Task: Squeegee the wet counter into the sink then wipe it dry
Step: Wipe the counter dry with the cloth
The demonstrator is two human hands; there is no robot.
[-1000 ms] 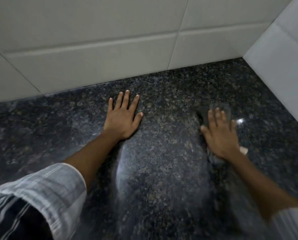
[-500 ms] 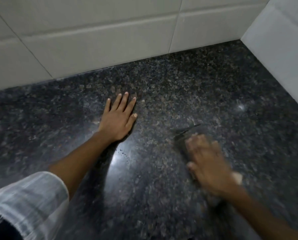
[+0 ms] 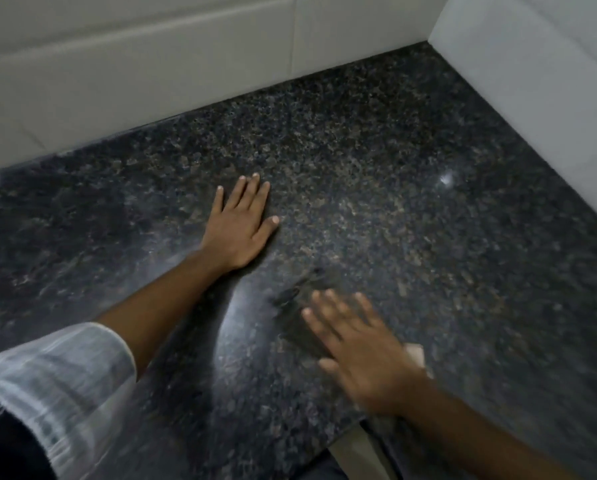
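With the dark cloth (image 3: 302, 318) pressed flat under the blurred right hand (image 3: 362, 348) near the granite bench (image 3: 428, 237) front edge and the left hand (image 3: 239, 225) splayed flat, empty, the cloth could be swept off the edge w/ an overlong stroke, or streaks left.

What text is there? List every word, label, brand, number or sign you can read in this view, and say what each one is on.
None: no readable text anywhere in this view.
The counter is bare speckled stone, and the wall tiles are plain.
The dark cloth under the right hand is motion-blurred; no label is legible on it.
The left hand lies flat on the stone, and the striped sleeve carries no print.
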